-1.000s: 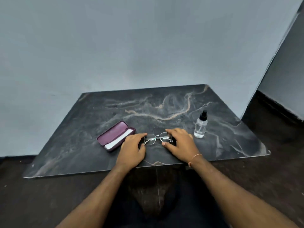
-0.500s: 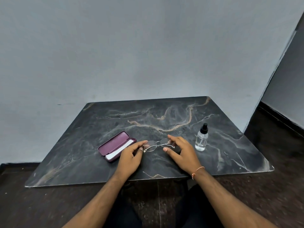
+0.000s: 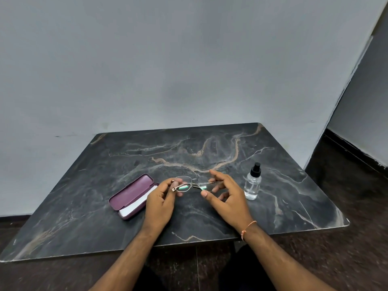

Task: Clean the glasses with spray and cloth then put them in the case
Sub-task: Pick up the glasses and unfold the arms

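- Your left hand (image 3: 160, 203) pinches the glasses (image 3: 194, 183) at their left end.
- Your right hand (image 3: 227, 198) holds the other end.
- Left of that grip: open case (image 3: 131, 195); right: spray bottle (image 3: 253, 183).

The thin metal-framed glasses with clear lenses (image 3: 194, 184) sit raised just above the dark marble table (green glints on both lenses). Left of them lies the open maroon hard case (image 3: 131, 196) holding a folded white cloth (image 3: 136, 204); the small clear spray bottle with black nozzle (image 3: 253, 182) stands upright to their right.
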